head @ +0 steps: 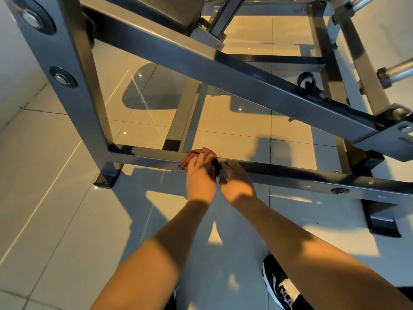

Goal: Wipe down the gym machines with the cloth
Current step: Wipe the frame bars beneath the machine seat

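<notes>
one grey bar [290, 175] above glossy tiles [55, 198]; left hand [201, 175] clutches cloth [190, 156], right hand [237, 182] rests open.

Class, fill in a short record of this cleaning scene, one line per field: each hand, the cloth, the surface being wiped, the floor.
Left hand: holds the cloth against the bar
Right hand: rests on the same bar, just beside the cloth
Cloth: brownish, bunched up
Surface wiped: low horizontal bar of the machine frame
Floor: glossy tiles
Also seen: black shoe
</notes>
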`<state>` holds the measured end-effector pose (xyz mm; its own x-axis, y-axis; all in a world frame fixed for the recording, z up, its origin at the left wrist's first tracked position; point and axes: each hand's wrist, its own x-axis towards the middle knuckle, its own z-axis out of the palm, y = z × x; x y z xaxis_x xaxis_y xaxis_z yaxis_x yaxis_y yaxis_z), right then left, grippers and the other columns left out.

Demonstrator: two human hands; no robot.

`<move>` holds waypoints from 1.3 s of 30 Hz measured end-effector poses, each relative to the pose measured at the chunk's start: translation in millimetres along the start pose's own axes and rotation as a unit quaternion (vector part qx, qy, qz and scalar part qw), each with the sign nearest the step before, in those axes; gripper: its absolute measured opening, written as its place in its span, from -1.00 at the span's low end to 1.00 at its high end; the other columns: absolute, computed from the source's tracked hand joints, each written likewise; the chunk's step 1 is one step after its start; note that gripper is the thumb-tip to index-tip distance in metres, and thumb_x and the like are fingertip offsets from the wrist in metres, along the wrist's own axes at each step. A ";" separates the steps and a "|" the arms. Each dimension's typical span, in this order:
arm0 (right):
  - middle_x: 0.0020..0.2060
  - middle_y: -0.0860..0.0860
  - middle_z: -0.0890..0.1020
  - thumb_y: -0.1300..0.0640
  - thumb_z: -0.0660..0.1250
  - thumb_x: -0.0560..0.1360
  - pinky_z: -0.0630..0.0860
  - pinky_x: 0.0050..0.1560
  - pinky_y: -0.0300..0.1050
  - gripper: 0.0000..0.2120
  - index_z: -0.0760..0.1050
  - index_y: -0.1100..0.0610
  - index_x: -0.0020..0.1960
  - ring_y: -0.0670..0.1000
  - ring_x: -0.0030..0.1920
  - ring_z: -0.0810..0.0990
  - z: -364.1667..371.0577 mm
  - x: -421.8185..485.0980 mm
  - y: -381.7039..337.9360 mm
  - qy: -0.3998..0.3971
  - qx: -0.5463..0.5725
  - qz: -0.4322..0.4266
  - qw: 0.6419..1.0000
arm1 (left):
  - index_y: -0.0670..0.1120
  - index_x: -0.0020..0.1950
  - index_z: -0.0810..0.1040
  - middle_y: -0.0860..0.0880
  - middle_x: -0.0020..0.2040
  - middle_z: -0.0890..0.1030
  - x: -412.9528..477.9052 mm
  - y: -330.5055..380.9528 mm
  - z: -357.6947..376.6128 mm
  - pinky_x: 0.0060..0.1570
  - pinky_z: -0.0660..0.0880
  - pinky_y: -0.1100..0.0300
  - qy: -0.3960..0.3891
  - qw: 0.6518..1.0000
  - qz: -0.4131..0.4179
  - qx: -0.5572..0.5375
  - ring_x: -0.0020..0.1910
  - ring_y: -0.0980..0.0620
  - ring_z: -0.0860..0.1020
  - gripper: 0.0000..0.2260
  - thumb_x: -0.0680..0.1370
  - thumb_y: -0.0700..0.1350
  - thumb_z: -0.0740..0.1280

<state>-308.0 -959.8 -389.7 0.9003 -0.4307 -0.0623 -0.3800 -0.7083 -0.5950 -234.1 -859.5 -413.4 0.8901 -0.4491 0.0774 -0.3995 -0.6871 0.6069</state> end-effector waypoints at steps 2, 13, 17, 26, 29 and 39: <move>0.42 0.06 0.47 0.17 0.21 0.67 0.28 0.37 -0.20 -0.60 0.36 0.10 0.50 0.07 0.43 0.41 -4.2 -1.0 2.3 0.008 0.051 0.009 0.999 | 0.05 0.39 0.51 -0.07 0.35 0.52 -4.9 -1.5 10.7 0.31 0.43 0.21 -0.031 0.998 0.039 -0.024 0.37 -0.06 0.46 -0.64 0.60 -0.15 0.24; 0.53 0.07 0.35 0.18 0.26 0.65 0.02 0.46 -0.33 -0.53 0.32 0.16 0.54 0.04 0.56 0.25 8.6 -5.1 20.2 0.000 0.032 -0.017 0.999 | -0.02 0.41 0.51 -0.07 0.41 0.46 -1.4 -14.5 -1.2 0.40 0.37 -0.02 0.025 0.999 -0.018 -0.025 0.40 -0.08 0.39 -0.60 0.60 -0.29 0.25; 0.49 0.11 0.40 0.21 0.27 0.65 0.18 0.49 -0.19 -0.60 0.42 0.14 0.48 0.12 0.53 0.32 5.0 -9.1 25.5 0.048 0.076 0.003 0.996 | -0.02 0.45 0.50 -0.10 0.44 0.45 -16.2 9.2 10.0 0.18 0.54 -0.04 -0.041 0.997 0.058 -0.017 0.38 -0.14 0.45 -0.60 0.62 -0.08 0.15; 0.54 0.13 0.33 0.19 0.28 0.64 0.01 0.53 -0.18 -0.54 0.35 0.22 0.52 0.10 0.59 0.18 9.9 -8.6 39.8 0.028 0.007 -0.019 0.999 | 0.06 0.47 0.49 0.01 0.51 0.43 10.6 -33.0 -7.8 0.51 0.25 0.04 0.026 0.999 -0.021 0.025 0.53 -0.05 0.30 -0.67 0.71 -0.08 0.18; 0.49 0.16 0.40 0.24 0.29 0.63 0.06 0.51 -0.19 -0.57 0.40 0.25 0.48 0.13 0.56 0.26 6.5 -11.7 39.5 0.045 0.024 -0.030 0.998 | 0.12 0.38 0.51 -0.03 0.34 0.50 1.5 -7.0 2.6 0.25 0.50 0.04 0.010 1.000 0.004 -0.007 0.31 -0.11 0.47 -0.69 0.67 -0.10 0.22; 0.41 0.20 0.50 0.25 0.44 0.53 0.27 0.45 -0.03 -0.56 0.50 0.30 0.38 0.22 0.49 0.37 3.3 -22.4 66.3 0.117 -0.028 -0.048 0.992 | 0.15 0.21 0.61 0.13 0.12 0.55 0.8 9.4 7.4 -0.01 0.51 0.28 0.060 0.996 0.055 -0.035 0.06 0.09 0.51 -0.78 0.64 -0.01 0.23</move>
<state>-352.7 -995.3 -430.4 0.8615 -0.4736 0.1830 -0.3129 -0.7791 -0.5433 -238.7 -870.5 -413.4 0.8631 -0.4453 0.2382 -0.4840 -0.5944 0.6423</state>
